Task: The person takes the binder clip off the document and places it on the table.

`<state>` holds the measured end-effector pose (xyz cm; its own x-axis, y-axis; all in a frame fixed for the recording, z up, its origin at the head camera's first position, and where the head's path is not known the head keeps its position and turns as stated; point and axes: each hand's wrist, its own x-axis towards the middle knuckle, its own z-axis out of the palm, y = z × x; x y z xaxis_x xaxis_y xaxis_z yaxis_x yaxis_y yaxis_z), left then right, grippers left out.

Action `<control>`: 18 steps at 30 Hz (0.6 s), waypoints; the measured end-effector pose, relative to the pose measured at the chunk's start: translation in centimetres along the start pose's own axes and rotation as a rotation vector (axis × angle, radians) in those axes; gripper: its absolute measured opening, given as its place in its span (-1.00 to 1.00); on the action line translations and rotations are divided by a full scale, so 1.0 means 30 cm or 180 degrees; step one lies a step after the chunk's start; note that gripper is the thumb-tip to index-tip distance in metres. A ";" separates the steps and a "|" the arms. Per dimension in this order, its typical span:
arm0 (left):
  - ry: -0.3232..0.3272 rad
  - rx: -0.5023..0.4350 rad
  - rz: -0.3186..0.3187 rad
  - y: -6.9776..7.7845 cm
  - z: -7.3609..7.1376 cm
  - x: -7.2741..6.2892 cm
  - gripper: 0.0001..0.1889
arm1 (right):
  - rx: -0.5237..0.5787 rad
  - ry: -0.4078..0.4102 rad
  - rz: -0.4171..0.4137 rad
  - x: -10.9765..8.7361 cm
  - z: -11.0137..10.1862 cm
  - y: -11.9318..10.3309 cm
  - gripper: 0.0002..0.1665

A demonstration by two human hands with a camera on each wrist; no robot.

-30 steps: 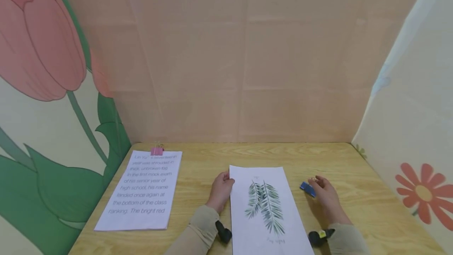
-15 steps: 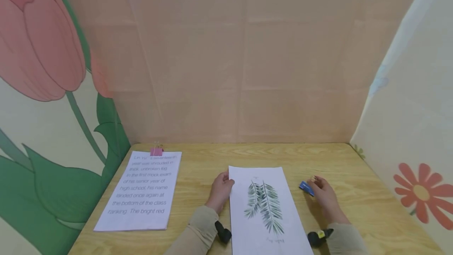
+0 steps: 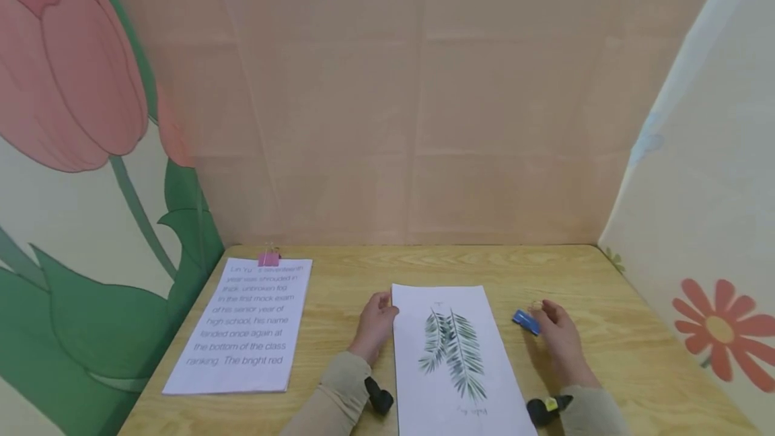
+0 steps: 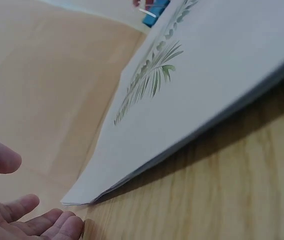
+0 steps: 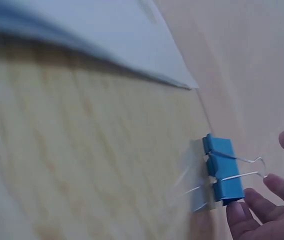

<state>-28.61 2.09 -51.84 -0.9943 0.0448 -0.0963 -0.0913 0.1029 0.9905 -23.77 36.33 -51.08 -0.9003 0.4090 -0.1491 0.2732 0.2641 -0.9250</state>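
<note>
A stack of white paper (image 3: 426, 389) with green fern leaves printed on it lies in front of me. At its left edge is my left hand (image 3: 373, 327); the left wrist view shows the thumb apart from the fingers, with no sheet between them. To the right of the stack, a blue binder clip (image 5: 226, 170) sits on the table with its wire handles toward my right hand (image 3: 560, 342). In the right wrist view the fingertips are at the clip's side and handle while the thumb stands well away.
On the left of the wooden table (image 3: 345, 268) lies a printed text stack (image 3: 236, 348), held at its top by a pink binder clip (image 3: 269, 259). A plain backdrop (image 3: 339, 99) stands behind the table, and flower-patterned panels flank both sides.
My left hand has shifted slightly left, its thumb coming away from the paper's edge. The right hand and blue clip stay almost where they were.
</note>
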 end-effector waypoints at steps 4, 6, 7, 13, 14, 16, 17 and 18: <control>0.0015 0.0009 -0.0027 0.000 -0.008 0.001 -0.51 | 0.0027 0.0137 -0.0133 -0.013 -0.002 -0.021 -0.24; 0.0019 0.0007 -0.0036 -0.001 -0.012 0.001 -0.51 | 0.0003 0.0198 -0.0180 -0.019 -0.006 -0.032 -0.25; 0.0021 -0.0007 -0.0041 -0.003 -0.013 0.002 -0.50 | -0.0010 0.0226 -0.0205 -0.022 -0.007 -0.037 -0.25; -0.0005 -0.0046 0.0005 -0.007 -0.026 -0.002 -0.50 | -0.0081 0.0402 -0.0322 -0.038 -0.003 -0.061 -0.28; -0.0007 -0.0038 0.0020 -0.007 -0.029 -0.003 -0.50 | -0.0065 0.0421 -0.0334 -0.039 0.000 -0.064 -0.28; -0.0014 -0.0055 0.0006 -0.008 -0.033 -0.003 -0.50 | -0.0037 0.0453 -0.0353 -0.042 0.008 -0.072 -0.29; -0.0017 -0.0055 0.0008 -0.008 -0.036 -0.003 -0.50 | -0.0018 0.0462 -0.0359 -0.043 0.013 -0.077 -0.29; -0.0018 -0.0056 0.0007 -0.008 -0.038 -0.003 -0.51 | -0.0011 0.0467 -0.0367 -0.043 0.017 -0.081 -0.30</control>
<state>-28.56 0.94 -51.97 -0.9942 0.0505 -0.0948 -0.0902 0.0854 0.9923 -23.45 34.71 -48.81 -0.8667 0.4987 0.0107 0.1724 0.3196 -0.9317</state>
